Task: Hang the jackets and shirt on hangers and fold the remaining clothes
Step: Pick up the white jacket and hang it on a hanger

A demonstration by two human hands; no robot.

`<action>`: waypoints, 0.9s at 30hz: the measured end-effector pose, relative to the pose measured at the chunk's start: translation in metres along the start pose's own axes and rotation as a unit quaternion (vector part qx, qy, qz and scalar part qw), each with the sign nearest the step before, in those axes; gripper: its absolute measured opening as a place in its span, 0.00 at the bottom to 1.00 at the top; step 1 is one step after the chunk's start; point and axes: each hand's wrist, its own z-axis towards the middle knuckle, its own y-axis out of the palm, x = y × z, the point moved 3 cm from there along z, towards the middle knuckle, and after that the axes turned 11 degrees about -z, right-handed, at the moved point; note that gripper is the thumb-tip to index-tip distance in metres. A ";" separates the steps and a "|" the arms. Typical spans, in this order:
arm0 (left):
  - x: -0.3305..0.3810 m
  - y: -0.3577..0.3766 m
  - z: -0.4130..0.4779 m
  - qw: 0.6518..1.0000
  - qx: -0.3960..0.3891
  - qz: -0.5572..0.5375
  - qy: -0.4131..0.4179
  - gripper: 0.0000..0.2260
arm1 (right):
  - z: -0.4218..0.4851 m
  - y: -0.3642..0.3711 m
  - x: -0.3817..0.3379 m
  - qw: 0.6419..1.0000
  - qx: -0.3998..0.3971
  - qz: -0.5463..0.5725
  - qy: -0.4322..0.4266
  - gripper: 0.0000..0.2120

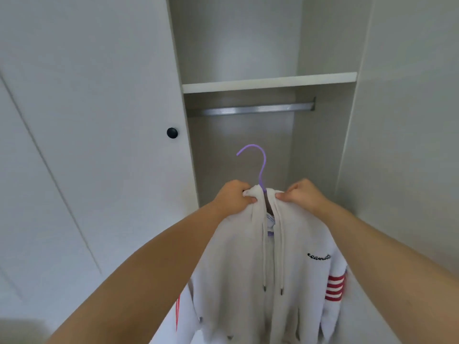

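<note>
A white hooded jacket [236, 264] with red sleeve stripes and black script on the chest hangs on a purple hanger [258, 165]. The hanger's hook sticks up above the collar, well below the metal rail [250, 110] of the open wardrobe. My left hand [232, 197] grips the left side of the collar. My right hand [304, 193] pinches the right side of the collar. Most of the hanger is hidden inside the jacket.
A white shelf [269, 82] spans the wardrobe above the bare rail. The left door [99, 120] carries a round black knob [172, 133]. The right door panel [407, 120] stands open beside my right arm.
</note>
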 end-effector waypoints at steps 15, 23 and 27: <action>-0.036 0.045 0.129 0.998 -0.058 -0.033 -0.022 0.08 | 0.119 0.003 0.033 0.970 -0.048 -0.183 0.155 0.12; -0.071 0.036 0.122 0.983 0.095 -0.123 -0.096 0.09 | 0.127 0.035 -0.007 0.975 0.024 -0.217 0.043 0.18; -0.073 0.030 0.124 0.977 0.115 -0.160 -0.087 0.06 | 0.121 0.029 -0.020 0.945 0.081 -0.314 0.042 0.16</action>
